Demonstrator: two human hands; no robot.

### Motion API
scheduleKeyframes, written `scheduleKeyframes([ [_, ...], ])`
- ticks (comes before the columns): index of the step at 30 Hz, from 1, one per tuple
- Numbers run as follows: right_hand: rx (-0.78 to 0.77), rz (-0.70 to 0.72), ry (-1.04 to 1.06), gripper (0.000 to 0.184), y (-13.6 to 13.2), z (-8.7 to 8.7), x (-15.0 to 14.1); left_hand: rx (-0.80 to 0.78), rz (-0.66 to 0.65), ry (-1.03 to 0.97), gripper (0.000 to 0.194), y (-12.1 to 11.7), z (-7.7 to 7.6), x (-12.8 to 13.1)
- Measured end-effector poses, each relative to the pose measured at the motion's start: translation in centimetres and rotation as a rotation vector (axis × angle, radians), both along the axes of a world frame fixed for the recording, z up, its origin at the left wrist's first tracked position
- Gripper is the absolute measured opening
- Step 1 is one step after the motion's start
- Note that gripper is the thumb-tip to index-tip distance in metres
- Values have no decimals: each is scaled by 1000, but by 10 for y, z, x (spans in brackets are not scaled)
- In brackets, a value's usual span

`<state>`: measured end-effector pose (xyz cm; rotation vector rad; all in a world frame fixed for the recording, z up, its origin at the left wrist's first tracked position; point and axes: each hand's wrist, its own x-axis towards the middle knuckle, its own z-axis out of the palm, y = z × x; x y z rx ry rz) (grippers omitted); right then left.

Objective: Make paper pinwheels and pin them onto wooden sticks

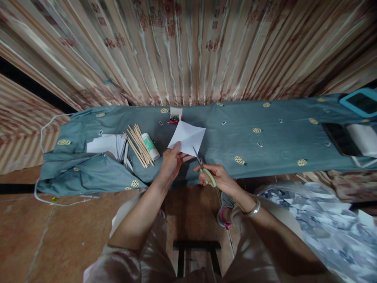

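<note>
A white square sheet of paper [188, 136] with faint creases is pinched at its near edge by my left hand [172, 159], thumb on top and fingers underneath. My right hand [216, 177] grips a pair of scissors [209, 177] with pale green handles. Their blades reach up to the paper's lower right corner; whether they are cutting into it I cannot make out. Just behind the paper, a small open box [175, 114] holds many tiny dark pieces. Left of my left hand lie a white and green tube [150, 146] and several thin wooden sticks [140, 146].
A stack of white paper [107, 146] lies at the left on the green cloth-covered table [282, 141]. At the right end are a dark phone [340, 138] and a blue-framed device [361, 101]. A large heap of paper scraps [326, 224] sits beside my right leg. Curtains hang behind.
</note>
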<state>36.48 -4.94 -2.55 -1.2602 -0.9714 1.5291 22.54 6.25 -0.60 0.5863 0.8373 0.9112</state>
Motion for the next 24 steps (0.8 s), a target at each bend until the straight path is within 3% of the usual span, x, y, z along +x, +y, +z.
scheduleKeyframes([
  [24, -38, -24, -23, 45, 2, 1, -1, -45, 1, 31, 13, -3, 3, 2],
])
